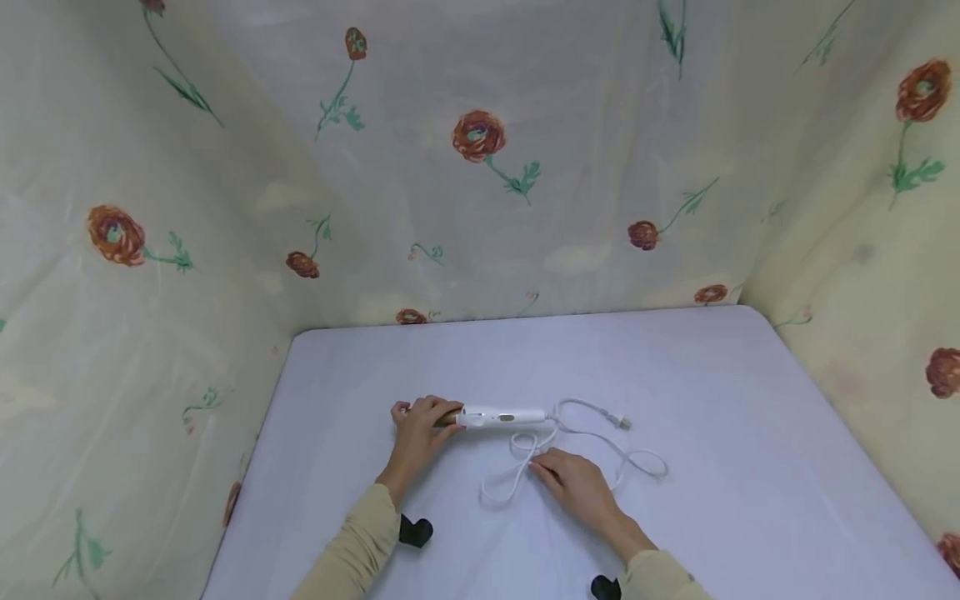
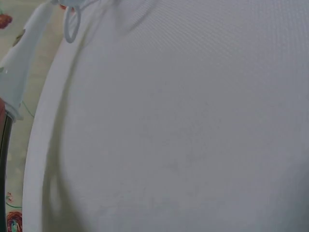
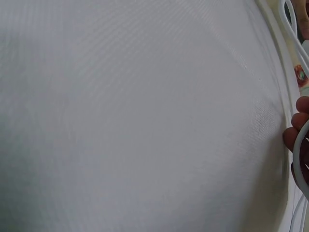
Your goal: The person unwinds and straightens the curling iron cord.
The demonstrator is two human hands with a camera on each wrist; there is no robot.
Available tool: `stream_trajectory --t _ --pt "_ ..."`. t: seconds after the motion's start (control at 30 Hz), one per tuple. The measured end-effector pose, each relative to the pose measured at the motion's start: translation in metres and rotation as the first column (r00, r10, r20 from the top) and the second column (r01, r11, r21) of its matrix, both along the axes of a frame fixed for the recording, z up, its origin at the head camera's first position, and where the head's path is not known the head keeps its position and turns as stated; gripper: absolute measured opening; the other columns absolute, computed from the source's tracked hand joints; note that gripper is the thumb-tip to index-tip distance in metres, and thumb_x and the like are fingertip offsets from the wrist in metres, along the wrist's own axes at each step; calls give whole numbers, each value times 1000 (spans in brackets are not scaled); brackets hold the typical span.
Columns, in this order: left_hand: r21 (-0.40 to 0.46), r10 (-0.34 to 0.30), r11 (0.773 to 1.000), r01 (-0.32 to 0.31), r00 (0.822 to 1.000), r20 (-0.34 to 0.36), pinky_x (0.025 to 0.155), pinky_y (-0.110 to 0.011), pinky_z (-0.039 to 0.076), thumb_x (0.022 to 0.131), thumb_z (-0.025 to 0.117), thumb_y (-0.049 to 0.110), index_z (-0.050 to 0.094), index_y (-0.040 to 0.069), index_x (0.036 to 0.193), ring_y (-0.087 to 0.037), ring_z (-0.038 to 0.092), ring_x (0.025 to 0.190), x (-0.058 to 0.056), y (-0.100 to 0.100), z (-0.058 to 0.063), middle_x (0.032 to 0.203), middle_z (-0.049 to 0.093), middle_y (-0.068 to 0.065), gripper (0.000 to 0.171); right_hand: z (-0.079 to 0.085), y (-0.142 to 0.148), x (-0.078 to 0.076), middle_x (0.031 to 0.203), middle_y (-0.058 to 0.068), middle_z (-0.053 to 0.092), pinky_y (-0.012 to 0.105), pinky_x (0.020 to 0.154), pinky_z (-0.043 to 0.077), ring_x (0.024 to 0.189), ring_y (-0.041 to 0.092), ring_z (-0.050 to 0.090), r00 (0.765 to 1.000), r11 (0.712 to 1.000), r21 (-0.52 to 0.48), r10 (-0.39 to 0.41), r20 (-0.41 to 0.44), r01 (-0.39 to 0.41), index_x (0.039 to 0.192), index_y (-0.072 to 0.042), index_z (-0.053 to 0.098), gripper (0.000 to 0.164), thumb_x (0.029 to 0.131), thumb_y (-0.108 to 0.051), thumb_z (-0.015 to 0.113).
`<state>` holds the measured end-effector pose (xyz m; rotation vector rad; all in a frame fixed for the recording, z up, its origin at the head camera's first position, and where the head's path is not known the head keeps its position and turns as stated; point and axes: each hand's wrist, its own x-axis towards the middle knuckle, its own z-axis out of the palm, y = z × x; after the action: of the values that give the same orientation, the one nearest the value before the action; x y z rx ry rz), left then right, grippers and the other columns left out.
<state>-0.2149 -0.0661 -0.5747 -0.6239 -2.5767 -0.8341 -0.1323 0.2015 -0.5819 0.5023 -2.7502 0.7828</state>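
A white curling iron (image 1: pixel 501 417) with a brownish barrel lies crosswise in front of me in the head view. My left hand (image 1: pixel 418 432) grips it by the barrel end, fingers over the top and thumb below. Its white handle (image 2: pixel 21 60) shows at the left edge of the left wrist view. From the handle's right end runs a white cord (image 1: pixel 522 468), spread in loose loops. My right hand (image 1: pixel 579 490) pinches one stretch of it. Curled fingers (image 3: pixel 300 121) appear at the right wrist view's edge, with the cord (image 3: pixel 297 159) across them.
The cord's plug (image 1: pixel 622 422) points right, beyond the handle. A white-covered table (image 1: pixel 720 517) lies beneath everything. Flower-printed sheeting (image 1: pixel 480 233) rises behind it and on both sides. Dark heart-shaped patches (image 1: pixel 416 532) show beside both sleeves.
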Motion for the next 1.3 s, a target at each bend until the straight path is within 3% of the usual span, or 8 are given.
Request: stream_trajectory --t 0.3,0.5,0.67,0.83,1.0,1.1,1.3 --pt "44 57 997 -58 998 15 93 -50 19 74 77 34 69 26 109 -16 59 95 1 7 -23 99 67 5 37 0 0 0 79 -12 56 21 58 40 64 -2 45 999 996 91 -24 -30 27 92 -17 74 9 84 -21 72" --pt "59 87 995 -86 996 -19 93 -52 19 73 78 32 69 25 110 -19 59 93 0 12 -32 100 67 3 39 4 4 1 75 -12 52 19 55 38 61 -1 42 998 987 150 -57 13 54 95 -15 74 12 83 -17 72" --pt "51 102 993 -102 995 -3 93 -52 21 74 78 32 69 24 110 -19 58 93 -3 10 -31 100 66 2 38 11 2 -1 76 -11 54 20 57 40 62 0 44 997 985 168 -55 51 46 97 -13 73 13 84 -16 71" --pt "17 94 995 -95 994 55 95 -52 21 78 75 35 66 24 114 -19 58 96 -5 8 -26 104 65 1 38 15 1 -6 76 -10 56 23 57 41 63 3 47 998 984 175 -48 34 42 96 -14 73 14 83 -14 72" --pt "-97 122 989 -113 988 95 96 -53 21 83 70 42 63 23 119 -22 56 102 -2 7 -26 111 62 -1 42 14 1 -7 77 -8 57 25 58 43 64 5 50 999 983 184 -29 16 26 96 -14 72 14 82 -13 73" --pt "-132 127 984 -116 989 78 97 -55 21 83 70 44 61 22 122 -24 54 107 0 7 -26 115 60 -3 45 16 2 -7 75 -9 55 25 56 42 62 4 49 999 982 185 -30 34 23 96 -14 72 13 83 -14 72" --pt "-123 108 987 -103 993 39 98 -60 19 82 72 42 58 20 128 -29 51 117 1 6 -22 124 57 -9 52 20 3 -11 76 -10 55 24 58 41 65 3 48 996 986 160 -60 69 49 97 -15 71 12 85 -17 69"
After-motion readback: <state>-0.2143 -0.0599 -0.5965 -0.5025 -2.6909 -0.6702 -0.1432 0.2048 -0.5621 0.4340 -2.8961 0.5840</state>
